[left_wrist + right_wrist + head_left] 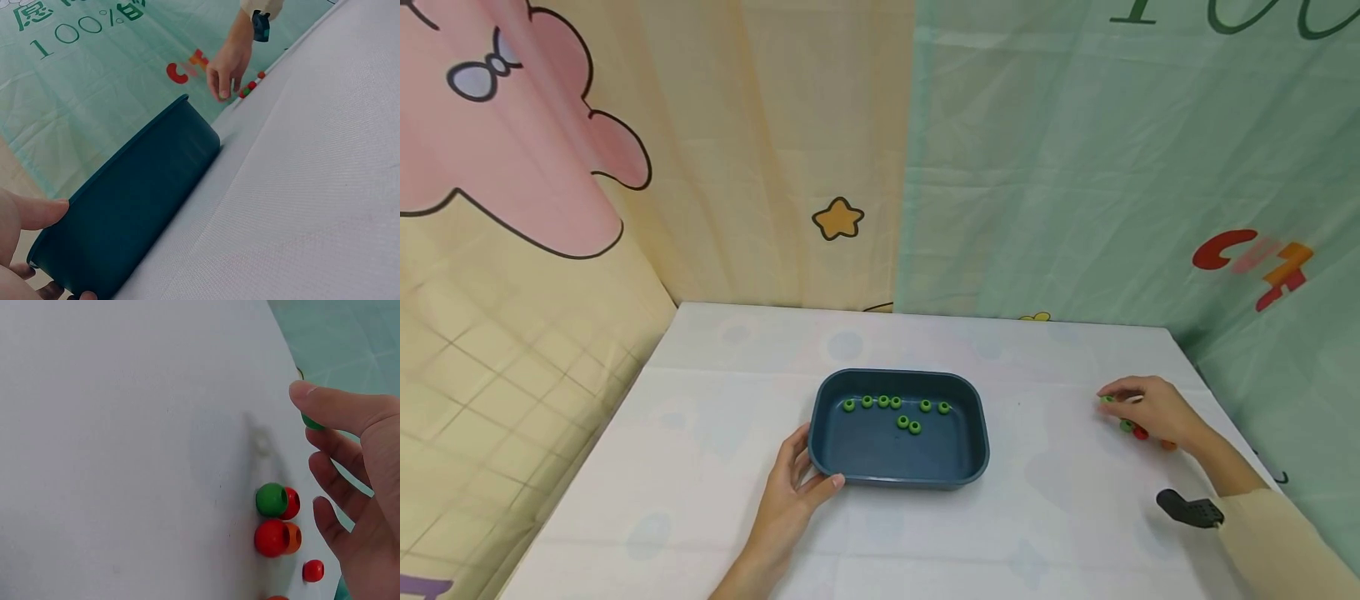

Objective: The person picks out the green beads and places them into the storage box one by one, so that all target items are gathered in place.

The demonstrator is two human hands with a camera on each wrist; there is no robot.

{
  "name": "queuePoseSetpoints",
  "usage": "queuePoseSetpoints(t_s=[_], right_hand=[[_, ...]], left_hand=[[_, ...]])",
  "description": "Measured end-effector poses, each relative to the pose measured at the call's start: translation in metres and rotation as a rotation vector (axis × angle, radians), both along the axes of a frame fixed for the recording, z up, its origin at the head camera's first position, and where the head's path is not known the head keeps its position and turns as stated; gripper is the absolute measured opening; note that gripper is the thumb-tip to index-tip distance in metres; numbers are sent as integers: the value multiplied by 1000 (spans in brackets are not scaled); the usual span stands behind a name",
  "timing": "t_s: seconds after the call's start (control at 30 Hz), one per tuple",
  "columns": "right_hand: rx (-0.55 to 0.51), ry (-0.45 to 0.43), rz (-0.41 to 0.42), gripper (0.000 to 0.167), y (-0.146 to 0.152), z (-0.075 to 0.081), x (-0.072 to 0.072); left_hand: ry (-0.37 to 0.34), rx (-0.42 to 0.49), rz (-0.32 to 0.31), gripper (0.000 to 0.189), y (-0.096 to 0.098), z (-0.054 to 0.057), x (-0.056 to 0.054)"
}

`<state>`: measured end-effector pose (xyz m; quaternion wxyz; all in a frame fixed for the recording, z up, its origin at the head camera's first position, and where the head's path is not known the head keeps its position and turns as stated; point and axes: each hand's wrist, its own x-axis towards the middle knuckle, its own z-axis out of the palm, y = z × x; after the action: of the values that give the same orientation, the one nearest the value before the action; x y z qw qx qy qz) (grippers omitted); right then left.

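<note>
A dark blue rectangular container (898,458) sits on the white-covered table, with several green beads (902,422) scattered over its floor. My left hand (787,492) grips its near left corner, the thumb at the rim and the fingers along the outer side; the left wrist view shows the thumb (44,212) against the wall. Over on the right, my right hand (1157,412) pinches a green bead (312,422) between thumb and forefinger, just above the cloth. Below that hand lie loose beads: a green bead (269,500), a red bead (269,539) and an orange bead (292,538).
A further small red bead (313,570) lies apart from the cluster, near the palm. The white tablecloth (700,467) has faint pale blue spots. Printed curtains (1037,167) hang behind the table and at both sides. A dark device (1190,510) is strapped at the right sleeve.
</note>
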<state>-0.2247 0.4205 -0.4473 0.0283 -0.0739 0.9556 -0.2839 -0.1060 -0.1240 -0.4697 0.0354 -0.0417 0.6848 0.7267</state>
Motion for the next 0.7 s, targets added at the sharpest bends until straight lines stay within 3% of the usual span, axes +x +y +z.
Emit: queuePoseSetpoints(t_s=[0.43, 0.7], right_hand=[[21, 90, 126, 25, -33, 14, -17], [-29, 88, 171, 23, -54, 21, -24]], left_hand=[[-3, -8, -2, 89, -1, 0, 0], [14, -9, -5, 88, -1, -1, -1]])
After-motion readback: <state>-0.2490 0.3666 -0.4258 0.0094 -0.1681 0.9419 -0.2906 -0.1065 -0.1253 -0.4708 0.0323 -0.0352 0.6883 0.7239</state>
